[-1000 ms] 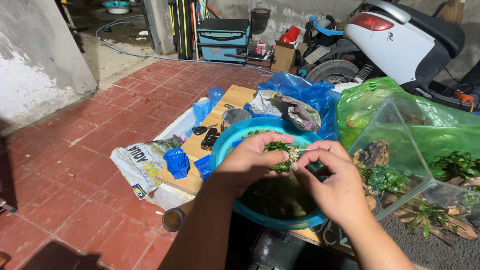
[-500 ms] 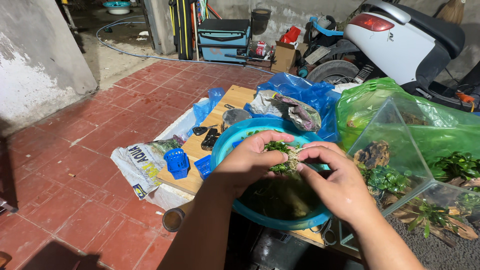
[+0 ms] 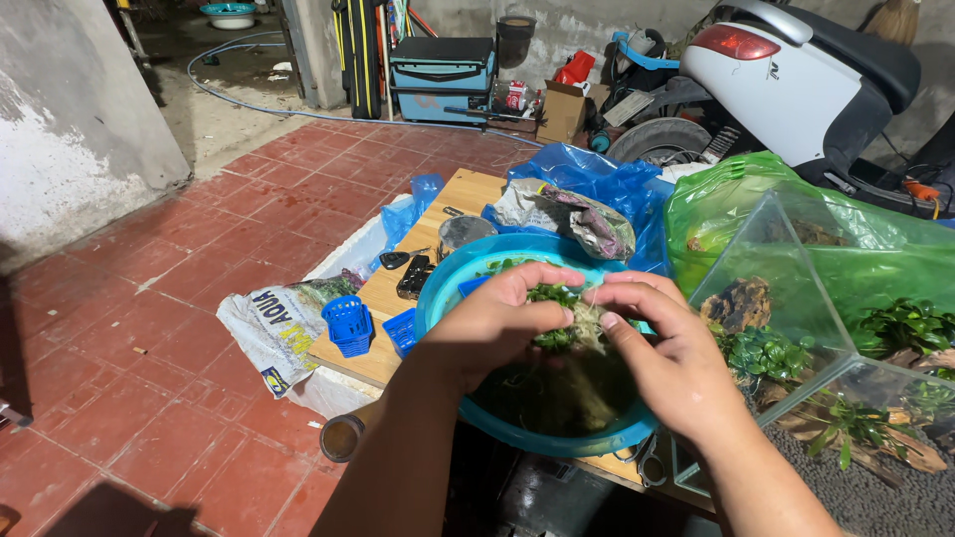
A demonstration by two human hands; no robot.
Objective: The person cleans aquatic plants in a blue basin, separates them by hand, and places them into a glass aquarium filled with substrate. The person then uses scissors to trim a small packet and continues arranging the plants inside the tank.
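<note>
Both my hands are over a round blue basin (image 3: 448,283) that holds dark water and plant matter. My left hand (image 3: 497,318) and my right hand (image 3: 671,363) together pinch a small green water plant (image 3: 562,308) with pale roots hanging from it. The plant sits between my fingertips, just above the basin's middle. The basin rests on a wooden board (image 3: 383,288).
A glass tank (image 3: 796,268) with plants and driftwood stands at the right, a green plastic bag (image 3: 885,259) behind it. Small blue mesh baskets (image 3: 348,323), a printed bag (image 3: 274,323), a blue plastic bag (image 3: 597,179) and a scooter (image 3: 796,80) surround the board. Red tiles lie at left.
My hands stayed over the basin and kept working the plant. My right-hand fingers closed in toward the left hand around the clump.
</note>
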